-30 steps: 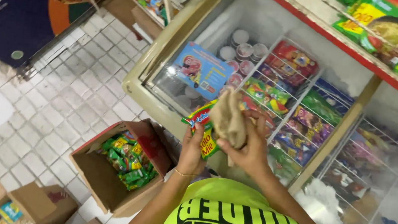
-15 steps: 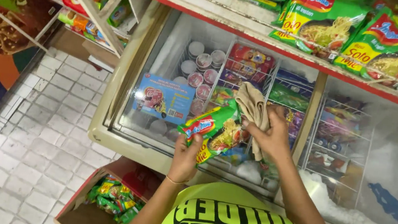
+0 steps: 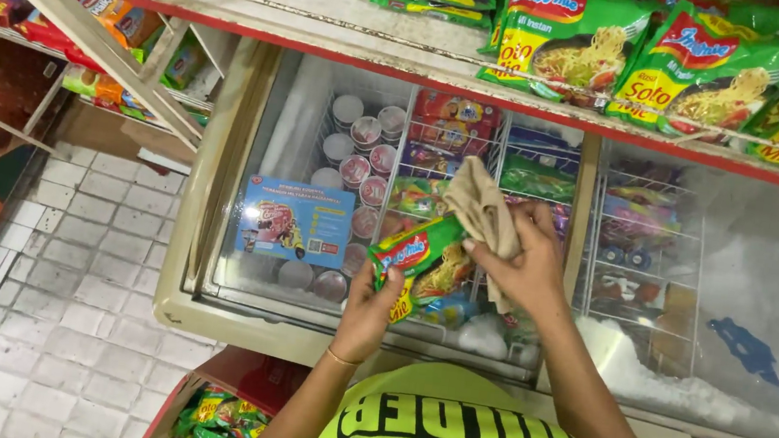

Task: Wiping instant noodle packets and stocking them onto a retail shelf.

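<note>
Head view: green and red noodle packet (image 3: 424, 263) was held over the glass lid of a chest freezer (image 3: 210, 227), just left of a beige cloth (image 3: 482, 211). Blue rectangular sticker (image 3: 295, 220) sat on the glass at left, with round tubs (image 3: 363, 151) and wire baskets of colourful frozen packs (image 3: 539, 173) below the lid. Row of green and yellow noodle bags (image 3: 628, 50) lay on the shelf above the freezer. Open cardboard box (image 3: 222, 416) with more green packets stood on the tiled floor (image 3: 71, 309) at bottom left. Frost heaped on the right side of the freezer. Left hand (image 3: 368, 311) was raised from below, fingers closed around the packet's lower end. Right hand (image 3: 523, 260) was clamped on the cloth, pressing it to the packet's upper edge, probably touching it; contact was partly hidden.
</note>
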